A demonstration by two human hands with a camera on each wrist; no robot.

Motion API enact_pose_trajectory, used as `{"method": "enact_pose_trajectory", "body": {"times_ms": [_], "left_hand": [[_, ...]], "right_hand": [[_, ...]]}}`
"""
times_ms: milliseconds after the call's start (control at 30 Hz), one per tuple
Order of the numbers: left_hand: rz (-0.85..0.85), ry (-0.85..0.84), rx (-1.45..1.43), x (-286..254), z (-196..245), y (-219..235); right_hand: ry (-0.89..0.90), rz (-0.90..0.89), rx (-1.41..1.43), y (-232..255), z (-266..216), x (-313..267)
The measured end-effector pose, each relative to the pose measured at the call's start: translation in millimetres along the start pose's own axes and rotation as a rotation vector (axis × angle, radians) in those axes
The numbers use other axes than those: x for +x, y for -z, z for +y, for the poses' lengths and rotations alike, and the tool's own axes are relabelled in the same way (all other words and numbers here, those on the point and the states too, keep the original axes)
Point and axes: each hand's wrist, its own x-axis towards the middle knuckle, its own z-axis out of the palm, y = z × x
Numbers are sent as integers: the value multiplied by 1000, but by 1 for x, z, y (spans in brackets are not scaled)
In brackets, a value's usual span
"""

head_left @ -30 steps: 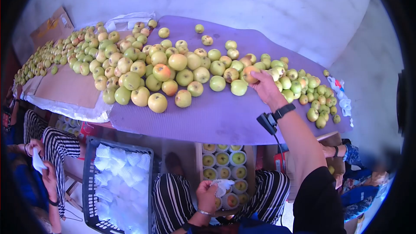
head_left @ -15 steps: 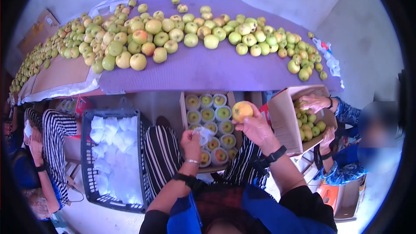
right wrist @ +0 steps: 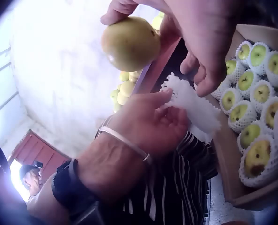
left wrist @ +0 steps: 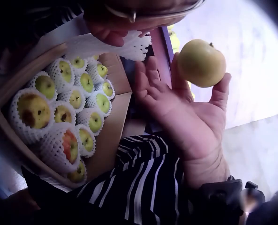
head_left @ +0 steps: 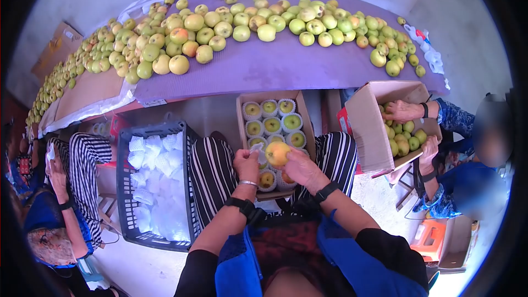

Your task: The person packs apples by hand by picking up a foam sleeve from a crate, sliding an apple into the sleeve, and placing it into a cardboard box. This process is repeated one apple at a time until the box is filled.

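My right hand (head_left: 306, 170) pinches a yellow-green apple (head_left: 278, 154) with a reddish blush between thumb and fingers. Beside it, my left hand (head_left: 246, 165) grips a white foam net sleeve (right wrist: 190, 103), whose loose end sticks out towards the apple. In the left wrist view the apple (left wrist: 202, 63) is bare, held up at the fingertips and apart from the foam net (left wrist: 110, 46). Below both hands stands a cardboard box (head_left: 309, 132), between the knees in striped trousers. Rows of apples (head_left: 272, 126) in white foam nets fill it.
A dark plastic crate (head_left: 127, 187) full of foam nets stands at the left. Ahead, a purple-covered table (head_left: 231, 74) bears a long heap of apples (head_left: 181, 38). At the right a person's hands reach to a tilted carton (head_left: 371, 132) of apples; another person sits far left.
My right hand has taken the apple from the table heap and brought it down over the box, close to my left hand. The left hand keeps hold of the foam net. The head view has tilted down.
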Motion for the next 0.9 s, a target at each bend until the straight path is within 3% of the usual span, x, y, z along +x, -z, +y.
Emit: {"method": "enact_pose_trajectory", "body": {"times_ms": [133, 233, 300, 433, 567, 733, 800, 867, 900], "left_hand": [[-36, -115, 151, 1, -14, 0], [-174, -129, -18, -5, -7, -2], [-233, 46, -92, -13, 6, -2], [-297, 49, -53, -15, 13, -1], [-270, 169, -193, -12, 14, 1], [-322, 122, -198, -17, 18, -1], [-399, 40, -46, -17, 17, -1], [-371, 39, -68, -16, 16, 0], [-342, 36, -91, -16, 17, 0]], "right_hand": [[-110, -57, -92, 8, 12, 6], [-190, 9, -1, 5, 11, 7], [-173, 19, 27, 4, 5, 7], [-103, 140, 65, 14, 0, 10], [-12, 176, -17, 14, 0, 11], [52, 399, -457, 16, 13, 16], [87, 394, -510, 16, 15, 17], [120, 390, -565, 16, 15, 17], [186, 354, -836, 16, 16, 17]]}}
